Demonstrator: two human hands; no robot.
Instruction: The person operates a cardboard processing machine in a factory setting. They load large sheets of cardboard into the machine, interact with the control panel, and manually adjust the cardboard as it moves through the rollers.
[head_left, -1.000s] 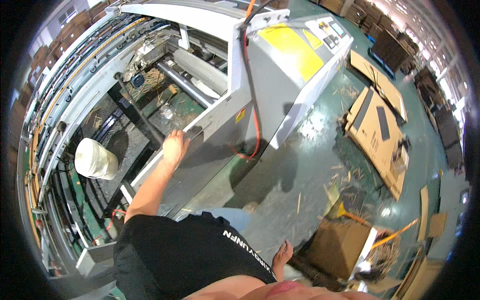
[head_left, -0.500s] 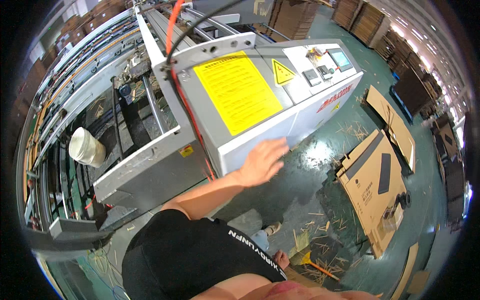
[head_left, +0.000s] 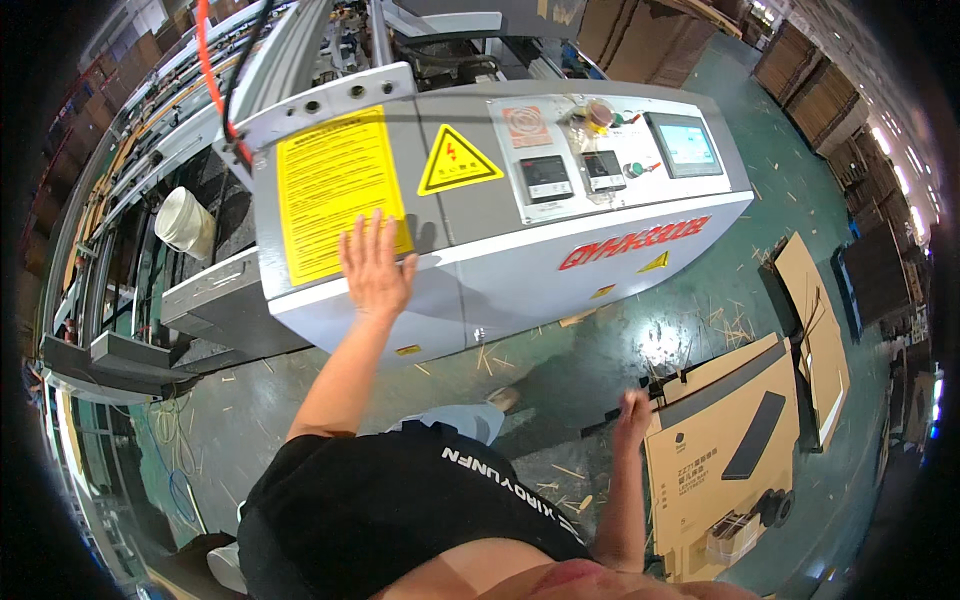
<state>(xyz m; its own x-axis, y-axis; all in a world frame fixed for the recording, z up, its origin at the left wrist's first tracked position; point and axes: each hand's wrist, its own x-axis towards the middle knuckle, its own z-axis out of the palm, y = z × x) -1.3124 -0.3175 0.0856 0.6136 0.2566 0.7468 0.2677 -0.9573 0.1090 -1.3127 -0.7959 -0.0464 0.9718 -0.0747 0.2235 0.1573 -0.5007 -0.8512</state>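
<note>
We have the grey-and-white machine cabinet (head_left: 520, 265) right in front of us, and everything else is placed from it. Our left hand (head_left: 376, 268) is spread flat at the cabinet's left end, fingers straight and close together, fingertips over the lower edge of the yellow label (head_left: 330, 170) on its sloping top. To the right of that label on the cabinet we see a yellow warning triangle (head_left: 459, 160), then a control panel (head_left: 550, 145) and a lit screen (head_left: 687, 145) near the right end.

Our right hand (head_left: 632, 415) is on the near side of the cabinet, well apart from it, fingers curled in; we cannot tell whether it holds anything. Just beside it, on the floor before the cabinet's right end, lies a printed cardboard sheet (head_left: 690, 500). A white bucket (head_left: 185, 222) stands left of the cabinet.
</note>
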